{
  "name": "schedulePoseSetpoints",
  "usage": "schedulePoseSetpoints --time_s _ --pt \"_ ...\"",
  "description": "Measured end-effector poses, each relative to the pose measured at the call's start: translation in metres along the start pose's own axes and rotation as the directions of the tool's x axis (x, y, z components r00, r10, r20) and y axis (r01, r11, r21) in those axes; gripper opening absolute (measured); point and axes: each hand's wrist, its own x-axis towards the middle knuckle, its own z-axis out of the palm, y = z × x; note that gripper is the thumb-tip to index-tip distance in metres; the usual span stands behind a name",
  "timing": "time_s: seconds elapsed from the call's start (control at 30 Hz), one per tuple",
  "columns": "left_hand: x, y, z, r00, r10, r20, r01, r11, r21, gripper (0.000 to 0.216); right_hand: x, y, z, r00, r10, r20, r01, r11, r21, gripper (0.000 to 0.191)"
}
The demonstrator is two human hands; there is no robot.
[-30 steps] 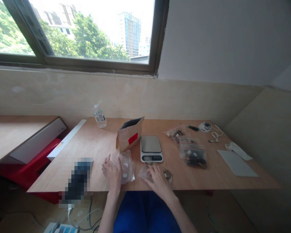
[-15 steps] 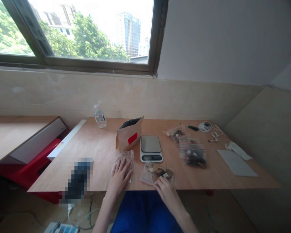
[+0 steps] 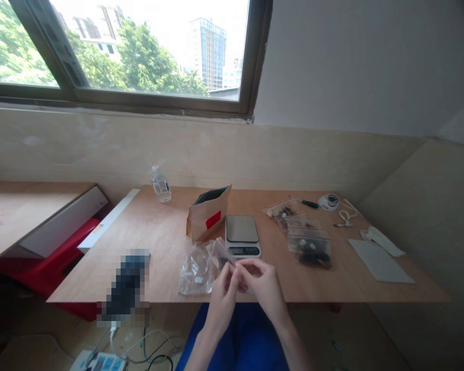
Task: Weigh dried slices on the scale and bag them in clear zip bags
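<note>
Both hands meet at the near edge of the light brown wooden table [image 3: 158,242], at 6 o'clock in the view. The left hand [image 3: 225,289] and the right hand [image 3: 263,282] pinch between their fingertips the top edge of a small clear plastic zip bag [image 3: 221,250], lifted off the tabletop; its contents cannot be made out. A second clear plastic bag with small white pieces [image 3: 195,269] lies flat just at 9 o'clock of the hands. A small silver digital kitchen scale [image 3: 242,235] stands at 12 o'clock of the hands, with an open brown paper pouch bearing a red label [image 3: 209,219] upright just to its left. Filled clear bags of dark pieces with red seals [image 3: 307,243] lie at 2 o'clock. A small clear plastic water bottle [image 3: 161,184] stands at 11 o'clock, near the wall.
</note>
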Motion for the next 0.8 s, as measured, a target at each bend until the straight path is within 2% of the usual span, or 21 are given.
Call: schedulePoseSetpoints --time_s 0.17,0.3,0.33,0.4,0.47,0.53,0.6,0.67,0.73,0.77,0.8 --pt "0.011 0.0 -0.01 0.995 -0.021 -0.094 0.026 0.998 0.052 0.039 0.001 -0.005 0.014 0.996 -0.034 0.085 0.028 0.997 0.07 0.022" --pt "0.01 -0.003 -0.017 0.993 0.035 -0.111 -0.018 0.988 0.151 0.043 0.008 -0.008 0.009 0.991 -0.036 0.126 0.028 0.997 0.065 0.023" --pt "0.009 -0.004 -0.018 0.992 0.06 -0.107 -0.039 0.982 0.185 0.042 0.011 -0.008 0.005 0.996 -0.041 0.079 0.039 0.999 0.037 0.023" --pt "0.006 -0.004 -0.021 0.99 0.098 -0.104 -0.071 0.969 0.235 0.04 0.02 -0.009 -0.006 0.992 -0.065 -0.108 0.063 0.998 -0.017 0.025" --pt "0.002 -0.003 -0.023 0.987 0.128 -0.1 -0.098 0.959 0.266 0.039 0.029 -0.013 -0.018 0.953 -0.095 -0.287 0.092 0.995 -0.024 0.028" --pt "-0.002 -0.002 -0.025 0.982 0.178 -0.069 -0.153 0.951 0.27 0.039 0.035 -0.02 -0.026 0.944 -0.112 -0.312 0.126 0.992 0.026 0.029" --pt "-0.002 -0.003 -0.025 0.963 0.256 -0.083 -0.233 0.948 0.217 0.04 0.037 -0.03 -0.027 0.964 -0.122 -0.237 0.146 0.985 0.089 0.03" --pt "0.002 -0.007 -0.023 0.92 0.301 -0.25 -0.28 0.953 0.115 0.035 0.036 -0.039 -0.023 0.977 -0.122 -0.176 0.149 0.977 0.151 0.03" --pt "0.01 -0.013 -0.02 0.884 0.225 -0.41 -0.262 0.965 -0.035 0.032 0.037 -0.043 -0.016 0.984 -0.11 -0.14 0.137 0.97 0.201 0.03" --pt "0.014 -0.017 -0.018 0.894 0.155 -0.421 -0.231 0.964 -0.135 0.037 0.038 -0.043 -0.011 0.989 -0.099 -0.113 0.122 0.968 0.217 0.03" --pt "0.018 -0.021 -0.017 0.921 0.088 -0.379 -0.189 0.953 -0.238 0.045 0.04 -0.041 -0.007 0.992 -0.092 -0.081 0.108 0.969 0.221 0.029"
